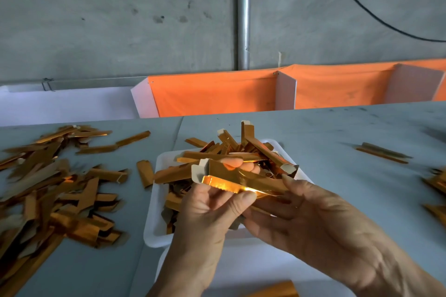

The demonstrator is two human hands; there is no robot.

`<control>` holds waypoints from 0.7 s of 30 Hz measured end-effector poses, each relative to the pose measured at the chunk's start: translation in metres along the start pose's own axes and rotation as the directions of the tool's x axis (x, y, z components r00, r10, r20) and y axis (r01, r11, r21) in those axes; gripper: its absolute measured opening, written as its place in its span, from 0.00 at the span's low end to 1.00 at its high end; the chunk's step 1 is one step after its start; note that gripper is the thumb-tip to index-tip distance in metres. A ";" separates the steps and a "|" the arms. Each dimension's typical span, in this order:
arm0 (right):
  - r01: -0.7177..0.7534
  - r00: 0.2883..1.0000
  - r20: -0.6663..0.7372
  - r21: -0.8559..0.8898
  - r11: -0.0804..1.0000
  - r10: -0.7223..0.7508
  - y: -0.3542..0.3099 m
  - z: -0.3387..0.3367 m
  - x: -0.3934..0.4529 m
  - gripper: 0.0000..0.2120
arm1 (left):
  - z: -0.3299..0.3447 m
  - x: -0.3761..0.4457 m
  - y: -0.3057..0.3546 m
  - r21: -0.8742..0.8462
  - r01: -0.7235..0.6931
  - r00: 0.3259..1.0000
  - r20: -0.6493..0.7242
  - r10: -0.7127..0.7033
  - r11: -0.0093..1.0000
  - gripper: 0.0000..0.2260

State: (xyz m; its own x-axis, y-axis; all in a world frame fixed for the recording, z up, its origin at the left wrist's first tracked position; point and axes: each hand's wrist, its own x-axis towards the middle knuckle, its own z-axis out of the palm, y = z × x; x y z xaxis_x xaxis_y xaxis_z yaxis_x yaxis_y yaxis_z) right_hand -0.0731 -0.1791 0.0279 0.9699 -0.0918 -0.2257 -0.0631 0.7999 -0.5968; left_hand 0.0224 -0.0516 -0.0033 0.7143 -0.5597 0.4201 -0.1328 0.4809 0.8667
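So this is the folding step. A half-formed gold strip (241,179) is held up in the air, just above the near side of the white tray (154,224), with one long flap bent up and catching the light.

The left hand (205,212) has it clamped, thumb on the near face and fingers (231,164) curled round the back. The right hand (313,222) pinches the right end, with one fingertip on top and the rest tucked under.

The tray is heaped with folded pieces. The flat blanks (55,188) sit in a loose pile on the tabletop (337,128) well off to the left, and a couple of strays (383,153) lie out on the right.

My guess is the next move is closing the long flap over so the strip becomes a sleeve, then dropping it in the tray. That would take the left hand keeping the crease straight while the right runs along the edge. The foil card looks slippery and springy, so a loose pinch could let it pop back open.
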 end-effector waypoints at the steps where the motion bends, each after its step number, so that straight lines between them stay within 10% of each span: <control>1: -0.005 1.000 0.012 -0.007 1.000 0.005 0.000 0.000 0.001 0.21 | -0.001 0.000 0.001 0.013 -0.005 1.000 -0.003 0.005 1.000 0.15; 21: 0.177 0.973 -0.104 -0.243 0.954 -0.207 -0.006 -0.009 0.001 0.15 | 0.001 0.005 -0.004 -0.238 0.128 0.992 0.043 -0.121 0.963 0.12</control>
State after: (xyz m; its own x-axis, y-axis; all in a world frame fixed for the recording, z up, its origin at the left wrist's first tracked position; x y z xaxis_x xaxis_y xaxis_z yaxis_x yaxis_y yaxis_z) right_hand -0.0737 -0.1892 0.0238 0.9322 -0.3166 -0.1754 0.0546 0.6022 -0.7965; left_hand 0.0259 -0.0567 -0.0048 0.6952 -0.6422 0.3230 0.1271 0.5521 0.8241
